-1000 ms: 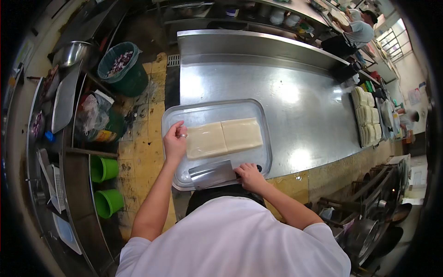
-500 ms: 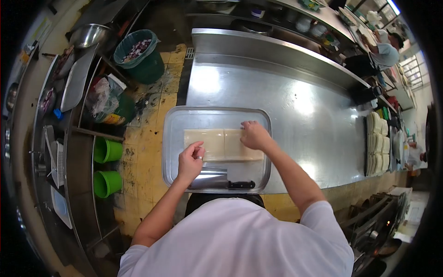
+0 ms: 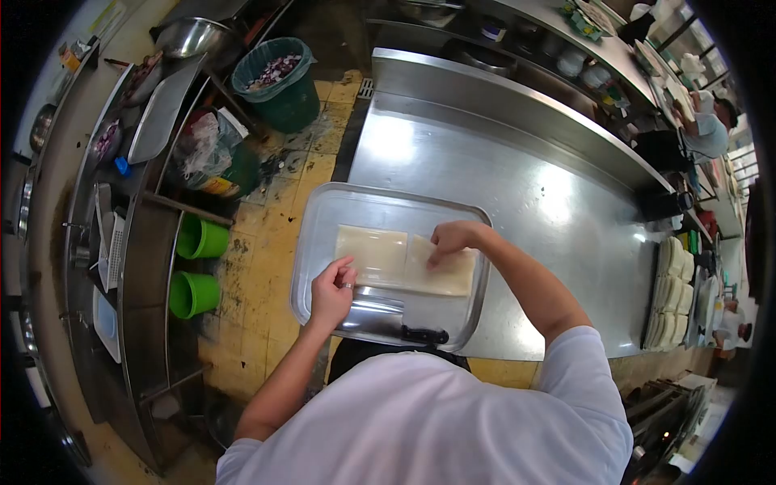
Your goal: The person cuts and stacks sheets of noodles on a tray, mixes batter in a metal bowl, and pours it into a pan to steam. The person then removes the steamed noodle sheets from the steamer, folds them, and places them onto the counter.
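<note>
Right hand: the right hand [image 3: 453,240] reached over the glossy, cream-coloured right slab [image 3: 451,280], fingers bunched and pointing down; whether they pinched the surface or only touched it, I could not tell.
Left hand: the left hand [image 3: 331,293] was loosely curled at the near left corner of the matching cream left slab [image 3: 372,252]; its grip was unclear.
Slabs: both lay flat, side by side, a thin seam between them, inside the shallow, round-cornered silver metal tray [image 3: 404,205].
Cleaver: the broad-bladed steel cleaver with a black handle [image 3: 424,334] lay along the tray's near side, blade just beside the left wrist.
Risk, cut: a backward pull of the left hand might have brought the wrist against the blade.
Risk, slabs: hard fingertip pressure could have dented or torn the soft-looking surface, or pushed the slabs askew.
In the way: the cleaver took up the tray's near strip; the right forearm crossed its right rim.
Beyond: the brushed-steel table [image 3: 566,267] carried stacked pale pieces [image 3: 669,295] at its far right; a dark green lined bin [image 3: 283,105] and two bright green buckets [image 3: 194,295] stood off left.
</note>
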